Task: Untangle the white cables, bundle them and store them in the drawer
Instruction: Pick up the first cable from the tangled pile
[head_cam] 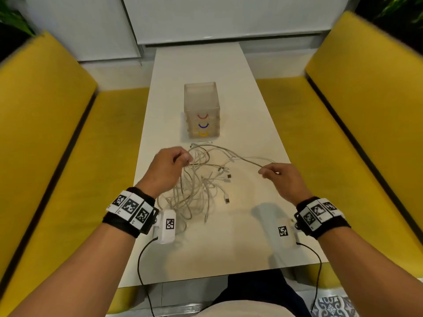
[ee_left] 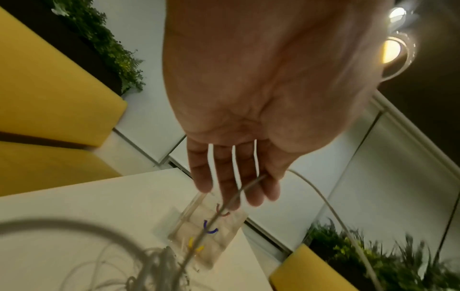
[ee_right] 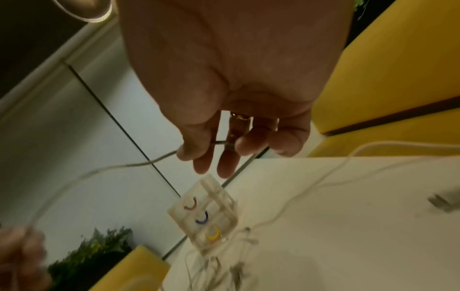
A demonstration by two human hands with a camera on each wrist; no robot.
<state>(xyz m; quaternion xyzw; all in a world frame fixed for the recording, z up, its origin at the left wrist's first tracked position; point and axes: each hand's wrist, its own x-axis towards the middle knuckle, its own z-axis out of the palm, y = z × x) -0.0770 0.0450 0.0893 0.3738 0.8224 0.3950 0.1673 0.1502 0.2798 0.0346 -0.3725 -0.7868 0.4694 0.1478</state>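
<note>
A tangle of white cables [head_cam: 196, 186] lies on the white table [head_cam: 229, 248], in front of a clear three-drawer unit [head_cam: 201, 104] with red, blue and yellow handles. All drawers look closed. My left hand [head_cam: 185, 157] is raised over the left of the tangle and pinches a cable strand between thumb and fingers [ee_left: 251, 189]. My right hand [head_cam: 263, 172] is raised to the right and pinches another stretch of cable [ee_right: 219, 142] between thumb and finger. A taut strand [head_cam: 242, 159] runs from the pile to the right hand. Several USB plugs [head_cam: 226, 200] stick out of the tangle.
Yellow upholstered benches [head_cam: 45, 133] [head_cam: 366, 122] flank the narrow table on both sides. White panels stand beyond the table's far end [head_cam: 196, 51]. Green plants [ee_left: 107, 45] sit behind the benches. The table's near edge [head_cam: 229, 274] is right above my lap.
</note>
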